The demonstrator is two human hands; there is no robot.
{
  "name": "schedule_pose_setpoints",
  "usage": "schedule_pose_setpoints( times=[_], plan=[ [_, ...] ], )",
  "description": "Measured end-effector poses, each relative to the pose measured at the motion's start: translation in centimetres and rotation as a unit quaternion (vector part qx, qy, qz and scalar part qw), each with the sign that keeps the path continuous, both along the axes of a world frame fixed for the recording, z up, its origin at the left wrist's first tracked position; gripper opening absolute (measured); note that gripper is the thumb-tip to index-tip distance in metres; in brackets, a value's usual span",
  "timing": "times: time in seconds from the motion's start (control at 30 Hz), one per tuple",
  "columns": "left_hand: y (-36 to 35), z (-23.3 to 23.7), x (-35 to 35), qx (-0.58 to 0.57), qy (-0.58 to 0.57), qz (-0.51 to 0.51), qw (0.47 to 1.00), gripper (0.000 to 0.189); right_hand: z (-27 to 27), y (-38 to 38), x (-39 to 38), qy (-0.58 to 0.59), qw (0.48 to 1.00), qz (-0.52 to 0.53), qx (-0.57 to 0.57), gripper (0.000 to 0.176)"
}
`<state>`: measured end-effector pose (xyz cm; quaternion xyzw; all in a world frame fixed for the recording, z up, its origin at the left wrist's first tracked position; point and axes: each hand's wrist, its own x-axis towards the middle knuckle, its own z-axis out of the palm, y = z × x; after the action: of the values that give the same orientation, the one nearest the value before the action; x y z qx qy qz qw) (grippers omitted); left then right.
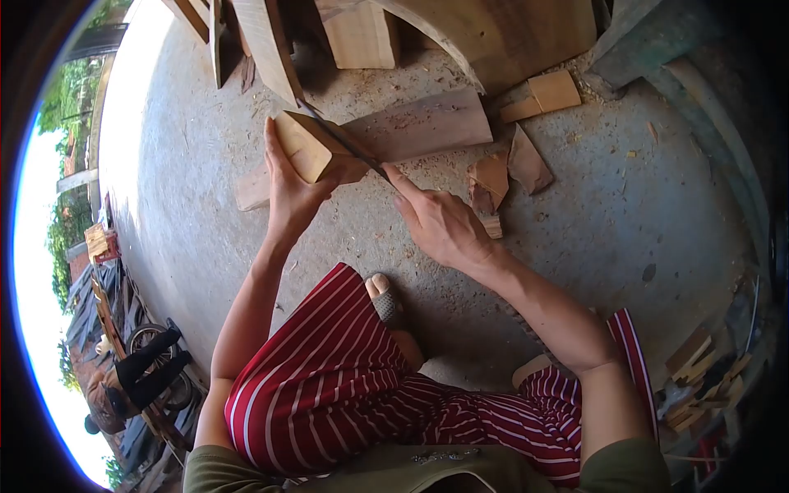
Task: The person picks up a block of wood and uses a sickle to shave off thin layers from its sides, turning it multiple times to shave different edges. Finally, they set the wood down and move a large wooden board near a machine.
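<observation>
A person in red striped trousers [329,378] is seen from above, seated on a concrete floor [625,222]. A small wedge-shaped block [306,146] of pale wood is held upright in the left hand [288,197], with the thumb and fingers closed around its lower sides. Its base is set against a long plank [427,123] that lies flat on the floor ahead of the knees. A thin dark blade [341,138] is gripped in the right hand [440,226], the fingers closed tight round its near end and the forefinger stretched along it. The blade is laid slantwise across the block's right face, its tip reaching past the top edge. Just beside the right hand, brown offcuts [493,177] are seen on the floor, and a paler square piece [555,90] lies further back. A sandalled foot [382,297] is tucked below the hands. Large sawn slabs [493,33] are stacked at the top, and thin sticks [699,366] are piled at the lower right
</observation>
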<state>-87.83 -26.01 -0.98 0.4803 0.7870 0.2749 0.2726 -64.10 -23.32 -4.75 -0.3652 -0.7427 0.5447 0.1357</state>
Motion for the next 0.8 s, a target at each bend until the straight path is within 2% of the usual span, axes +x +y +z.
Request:
schedule_pose_setpoints(
  times=[0.03,0.1,0.13,0.17,0.3,0.4,0.43,0.5,0.57,0.63,0.67,0.73,0.8],
  plan=[
    [-0.2,0.6,0.6,-0.023,-0.049,0.019,0.998,0.123,0.9,-0.4,0.5,-0.003,1.0,-0.011,-0.013,0.052],
    [-0.7,0.8,1.3,-0.033,-0.066,0.031,0.997,0.12,2.0,-1.1,1.2,0.053,0.998,-0.003,0.017,0.051],
    [-0.9,0.3,0.9,-0.02,-0.03,0.018,0.999,0.12,1.6,-1.5,1.3,0.097,0.995,-0.022,0.022,0.05],
    [-1.2,-0.2,0.5,-0.005,0.008,0.007,1.0,0.119,1.1,-1.5,1.2,0.098,0.995,-0.024,0.017,0.05],
    [-0.6,0.4,0.6,-0.016,0.003,0.002,1.0,0.119,-0.8,0.4,0.6,0.019,1.0,-0.003,-0.012,0.049],
    [-0.7,-0.1,0.7,0.007,-0.003,0.004,1.0,0.119,-0.2,0.6,0.8,0.044,0.998,0.005,-0.036,0.046],
    [-0.4,1.0,1.9,-0.026,-0.06,0.042,0.997,0.119,0.7,0.3,1.2,0.039,0.998,0.01,-0.046,0.046],
    [-0.8,0.1,0.6,-0.009,-0.002,-0.001,1.0,0.119,1.8,-0.5,1.1,0.102,0.994,-0.016,-0.022,0.045],
    [-0.9,0.5,0.8,-0.01,0.01,0.009,1.0,0.117,0.1,-0.2,0.5,0.111,0.993,-0.009,-0.033,0.048],
    [-0.6,0.3,1.2,0.001,0.053,-0.006,0.999,0.116,-3.0,0.3,-0.1,0.045,0.999,-0.02,-0.022,0.049],
    [-0.6,0.1,0.6,0.004,0.024,-0.007,1.0,0.115,-5.1,0.3,-0.9,0.033,0.999,-0.034,0.011,0.05],
    [-0.2,-0.1,0.7,0.018,0.0,-0.009,1.0,0.116,-2.9,1.1,-0.6,0.045,0.998,-0.039,0.003,0.048],
    [-0.7,0.4,1.4,0.005,-0.042,0.006,0.999,0.116,0.9,0.8,0.6,0.034,0.998,0.011,-0.056,0.045]
  ],
)
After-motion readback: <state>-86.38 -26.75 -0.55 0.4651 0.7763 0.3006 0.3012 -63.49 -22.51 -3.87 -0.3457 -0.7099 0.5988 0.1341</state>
